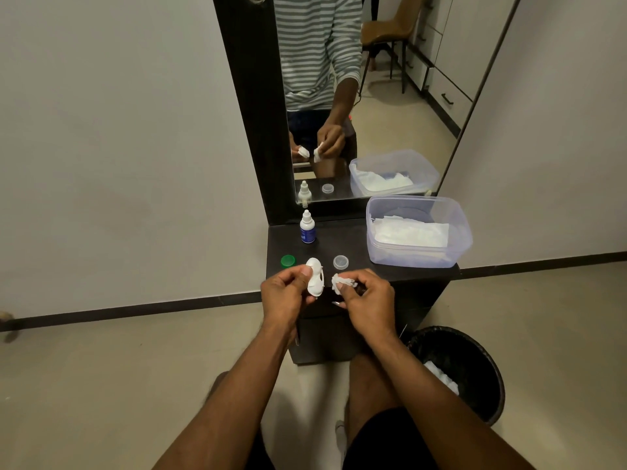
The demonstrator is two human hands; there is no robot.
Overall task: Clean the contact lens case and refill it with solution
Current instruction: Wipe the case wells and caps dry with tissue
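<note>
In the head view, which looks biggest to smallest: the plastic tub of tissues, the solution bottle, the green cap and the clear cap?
1. Plastic tub
2. Solution bottle
3. Green cap and clear cap: they look alike in size, so unranked.

Bottle (307, 228) behind caps (287, 261), left of tub (419, 256)

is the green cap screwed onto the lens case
No, the green cap lies on the dark table, apart from the lens case held in the left hand.
</note>
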